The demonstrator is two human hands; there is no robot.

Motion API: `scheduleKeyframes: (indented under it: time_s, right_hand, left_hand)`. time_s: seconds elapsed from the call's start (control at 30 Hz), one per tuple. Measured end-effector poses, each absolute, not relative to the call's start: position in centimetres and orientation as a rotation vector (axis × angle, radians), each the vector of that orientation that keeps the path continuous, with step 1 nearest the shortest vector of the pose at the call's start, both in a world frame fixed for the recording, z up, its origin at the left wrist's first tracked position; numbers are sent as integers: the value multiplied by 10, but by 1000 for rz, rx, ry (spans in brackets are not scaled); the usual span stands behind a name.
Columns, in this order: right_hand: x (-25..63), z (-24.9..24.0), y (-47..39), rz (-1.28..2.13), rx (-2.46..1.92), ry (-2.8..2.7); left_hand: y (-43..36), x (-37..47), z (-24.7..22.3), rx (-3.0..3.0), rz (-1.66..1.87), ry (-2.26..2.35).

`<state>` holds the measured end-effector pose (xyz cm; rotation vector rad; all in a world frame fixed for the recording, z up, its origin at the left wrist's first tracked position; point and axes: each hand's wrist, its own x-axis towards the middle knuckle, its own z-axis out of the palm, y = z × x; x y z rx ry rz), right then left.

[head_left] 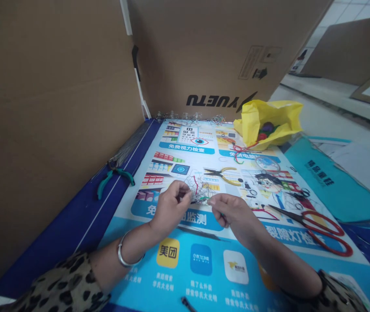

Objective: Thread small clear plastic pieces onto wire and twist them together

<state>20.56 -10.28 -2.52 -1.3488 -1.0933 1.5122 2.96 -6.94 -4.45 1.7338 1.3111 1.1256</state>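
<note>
Wire tangle (201, 188) right at the centre of the frame, folks, thin and silvery, with a red strand (196, 185) and a green strand (204, 198) showing in it! Our left hand (173, 207) reaches in from the lower left, a silver bracelet (121, 252) on its wrist, and that grip has thumb and forefinger pinching the tangle's left edge. Across from it, our right hand (237, 213) has its grip pressed together, thumb and forefinger pinching the tip of the green strand. Just above our hands lie yellow-handled pliers (219, 173); over at right, red-handled scissors (305, 217) point their blades our way. We've got teal-handled pliers (115, 170) at left, too. Upper right, a yellow bag (251, 123) gapes open near a red wire (236, 148) and a wire coil (267, 164). Small wire pieces (197, 116) line up along the back, before a cardboard panel (185, 56) printed with upside-down letters!
</note>
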Motion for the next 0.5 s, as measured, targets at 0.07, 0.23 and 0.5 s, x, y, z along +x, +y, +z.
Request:
scheduleKeyframes:
  time_s: [0.07, 0.23, 0.5]
  right_hand:
    - [206, -25, -104, 1546, -1317, -1046]
    - [206, -22, -105, 1656, -1289, -924]
    - [206, -19, -106, 1714, -1233, -879]
  left_hand:
    - [-69, 30, -44, 1718, 1149, 1279]
    - [-72, 30, -39, 1868, 1134, 1182]
    - [-74, 30, -40, 2070, 1141, 913]
